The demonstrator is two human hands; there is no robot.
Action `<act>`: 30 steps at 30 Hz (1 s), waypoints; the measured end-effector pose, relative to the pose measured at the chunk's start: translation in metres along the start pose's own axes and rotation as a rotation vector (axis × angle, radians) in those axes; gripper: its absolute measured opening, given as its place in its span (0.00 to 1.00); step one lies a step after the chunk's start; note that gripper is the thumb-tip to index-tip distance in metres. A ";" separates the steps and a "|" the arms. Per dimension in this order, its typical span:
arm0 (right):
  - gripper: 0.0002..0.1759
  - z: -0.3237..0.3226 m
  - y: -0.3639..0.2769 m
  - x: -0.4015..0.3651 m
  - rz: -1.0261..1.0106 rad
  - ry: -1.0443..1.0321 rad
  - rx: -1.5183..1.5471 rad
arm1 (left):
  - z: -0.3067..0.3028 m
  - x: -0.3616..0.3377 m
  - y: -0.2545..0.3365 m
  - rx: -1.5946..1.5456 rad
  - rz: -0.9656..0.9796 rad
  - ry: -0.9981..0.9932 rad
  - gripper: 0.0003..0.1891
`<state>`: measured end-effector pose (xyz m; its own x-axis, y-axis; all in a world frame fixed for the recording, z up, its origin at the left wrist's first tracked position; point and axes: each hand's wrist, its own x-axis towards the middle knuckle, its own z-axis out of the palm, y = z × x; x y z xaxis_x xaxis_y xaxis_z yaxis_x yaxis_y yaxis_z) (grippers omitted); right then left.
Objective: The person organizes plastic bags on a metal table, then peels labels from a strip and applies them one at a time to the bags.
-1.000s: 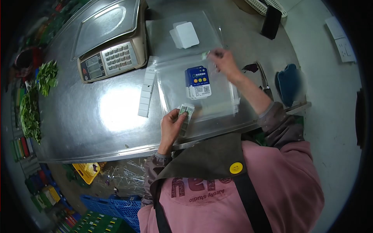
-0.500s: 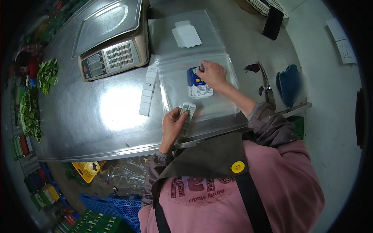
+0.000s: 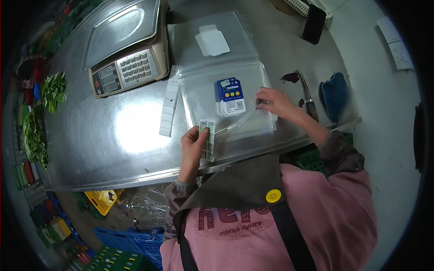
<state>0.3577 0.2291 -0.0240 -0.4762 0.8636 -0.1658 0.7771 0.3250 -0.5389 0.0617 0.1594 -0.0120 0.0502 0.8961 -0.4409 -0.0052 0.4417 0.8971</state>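
My left hand (image 3: 193, 147) pinches a sheet of small green stickers (image 3: 207, 149) near the table's front edge, thumb on top. My right hand (image 3: 273, 101) is closed at the right side of a stack of clear plastic bags (image 3: 199, 97), pinching the top film, which rises in a fold towards my left hand. On the bags lies a small stack of blue and white printed cards (image 3: 230, 97); a small green sticker shows on the top card's upper left. Further back, blank white cards (image 3: 212, 41) lie on more clear plastic.
A weighing scale (image 3: 129, 72) stands at the back left, with a white label strip (image 3: 170, 106) beside it. Leafy greens (image 3: 34, 135) lie far left. To the right are a knife (image 3: 309, 101), a blue cloth (image 3: 335, 97) and a black phone-like slab (image 3: 314, 25).
My right hand has left the printed cards and moved right and down to the bag's side, lifting some film. My left hand has shifted slightly left with the sticker sheet.
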 end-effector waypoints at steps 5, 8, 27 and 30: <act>0.12 -0.012 0.018 0.030 -0.014 -0.068 0.395 | -0.023 -0.032 0.034 -0.150 -0.008 -0.014 0.05; 0.15 -0.047 0.000 0.053 0.166 -0.049 0.553 | -0.030 -0.043 0.041 -0.271 0.022 -0.058 0.10; 0.20 0.002 -0.143 0.038 -0.276 0.120 0.538 | 0.004 -0.019 0.047 -0.222 0.186 0.028 0.15; 0.15 0.006 -0.143 0.037 -0.273 0.159 0.598 | 0.005 -0.022 0.049 -0.250 0.180 0.051 0.11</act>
<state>0.2261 0.2122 0.0419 -0.5212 0.8419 0.1398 0.2546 0.3097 -0.9161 0.0653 0.1615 0.0422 -0.0240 0.9590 -0.2823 -0.2548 0.2672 0.9293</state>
